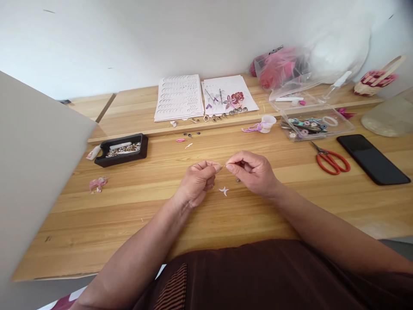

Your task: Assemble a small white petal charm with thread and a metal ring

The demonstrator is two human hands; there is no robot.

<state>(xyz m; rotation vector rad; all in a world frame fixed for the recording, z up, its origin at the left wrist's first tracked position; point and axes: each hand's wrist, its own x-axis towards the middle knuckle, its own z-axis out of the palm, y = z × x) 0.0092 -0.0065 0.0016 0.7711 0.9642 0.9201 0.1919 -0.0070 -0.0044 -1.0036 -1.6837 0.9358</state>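
My left hand (199,181) and my right hand (253,172) meet above the middle of the wooden table (129,215), fingertips almost touching. Thumb and forefinger of each are pinched together on a tiny gold-coloured piece (223,166) between them; its shape is too small to make out. Just below the hands lies a small white cut-out (223,190) with pointed arms. A small dark item (238,180) shows partly under my right hand. Beyond the hands are a pink petal-like piece (180,140) and a thin white piece (189,146).
Red-handled scissors (333,162) and a black phone (372,158) lie at right, before a clear box (346,125) of spools. A small white cup (268,122) stands mid-right. A black bead tray (121,160) sits left. Printed sheets (178,97) rest on the raised back ledge.
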